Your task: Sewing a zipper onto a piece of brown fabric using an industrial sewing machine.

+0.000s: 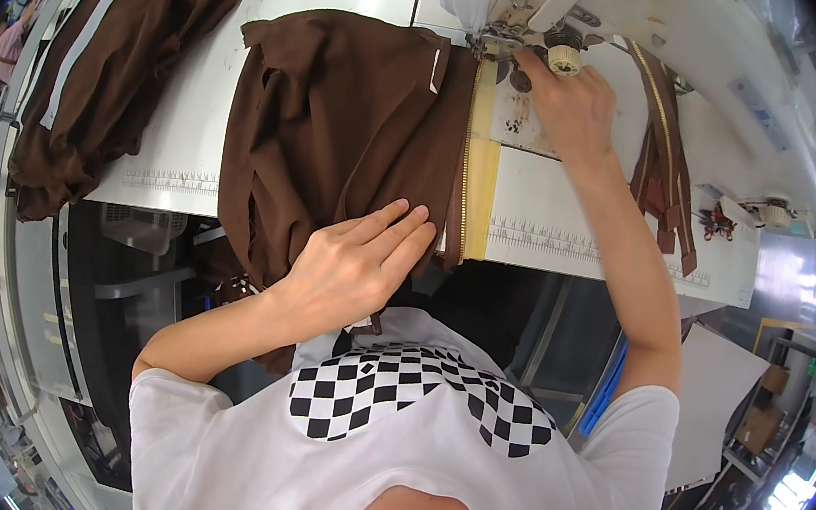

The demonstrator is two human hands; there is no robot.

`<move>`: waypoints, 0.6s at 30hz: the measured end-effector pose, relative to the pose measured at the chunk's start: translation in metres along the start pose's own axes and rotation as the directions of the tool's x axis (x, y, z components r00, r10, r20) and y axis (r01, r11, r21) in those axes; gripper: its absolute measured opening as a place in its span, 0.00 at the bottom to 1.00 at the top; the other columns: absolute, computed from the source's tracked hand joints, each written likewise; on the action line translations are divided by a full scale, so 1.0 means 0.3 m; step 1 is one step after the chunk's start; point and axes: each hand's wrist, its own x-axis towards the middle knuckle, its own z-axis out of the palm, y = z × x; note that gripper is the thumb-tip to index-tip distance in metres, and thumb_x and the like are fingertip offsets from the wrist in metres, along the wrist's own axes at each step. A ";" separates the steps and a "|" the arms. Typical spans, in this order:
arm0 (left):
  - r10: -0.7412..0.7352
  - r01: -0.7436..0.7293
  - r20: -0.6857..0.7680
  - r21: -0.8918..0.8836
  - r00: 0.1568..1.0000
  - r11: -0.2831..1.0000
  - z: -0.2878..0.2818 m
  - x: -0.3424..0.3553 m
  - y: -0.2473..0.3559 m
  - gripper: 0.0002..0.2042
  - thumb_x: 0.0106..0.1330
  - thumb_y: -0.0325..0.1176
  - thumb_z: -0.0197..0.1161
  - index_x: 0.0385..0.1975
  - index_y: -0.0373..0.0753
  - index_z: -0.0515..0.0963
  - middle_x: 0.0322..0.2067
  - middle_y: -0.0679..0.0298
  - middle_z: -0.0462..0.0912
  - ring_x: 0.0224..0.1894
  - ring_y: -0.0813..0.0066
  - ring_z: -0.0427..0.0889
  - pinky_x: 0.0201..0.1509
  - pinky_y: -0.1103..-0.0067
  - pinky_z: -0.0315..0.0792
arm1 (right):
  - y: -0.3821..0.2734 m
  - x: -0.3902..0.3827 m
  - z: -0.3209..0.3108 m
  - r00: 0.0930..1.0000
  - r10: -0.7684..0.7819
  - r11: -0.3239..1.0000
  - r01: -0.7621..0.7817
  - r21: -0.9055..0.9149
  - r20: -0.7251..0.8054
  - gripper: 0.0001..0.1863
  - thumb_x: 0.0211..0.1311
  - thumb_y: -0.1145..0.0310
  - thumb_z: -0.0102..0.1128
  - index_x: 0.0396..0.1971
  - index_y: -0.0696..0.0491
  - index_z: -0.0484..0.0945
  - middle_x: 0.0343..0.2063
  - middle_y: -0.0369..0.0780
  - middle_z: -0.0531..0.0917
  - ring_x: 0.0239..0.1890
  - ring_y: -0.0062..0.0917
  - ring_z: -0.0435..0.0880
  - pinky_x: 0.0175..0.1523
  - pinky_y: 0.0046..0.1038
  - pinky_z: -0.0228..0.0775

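A brown fabric garment piece (316, 93) lies spread on the white sewing table, its near part hanging over the front edge. My left hand (357, 264) rests palm down on its lower right part, fingers stretched out and close together. Down the fabric's right side runs a zipper (466, 181) with gold-coloured teeth, beside a yellow strip (481, 193). The zipper's far end meets the sewing machine's presser foot (492, 47). Just right of the foot, my right hand (571, 107) has its fingers curled in; the machine's knob partly hides them, and what they grip cannot be made out.
More brown fabric (113, 60) with a white strip lies at the far left. Brown zippers (664, 143) lie on the table's right side. The sewing machine's head (674, 44) overhangs the far right. A ruler scale (541, 238) runs along the table's front edge.
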 end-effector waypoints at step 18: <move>-0.602 0.551 0.371 0.245 0.707 0.798 -0.610 0.571 -0.616 0.11 0.59 0.37 0.67 0.31 0.34 0.83 0.22 0.62 0.82 0.26 0.77 0.80 0.34 0.78 0.73 | -0.392 -0.213 -0.407 0.978 -0.114 0.842 0.003 0.539 0.173 0.15 0.50 0.76 0.62 0.40 0.57 0.80 0.49 0.44 0.81 0.52 0.35 0.81 0.56 0.32 0.74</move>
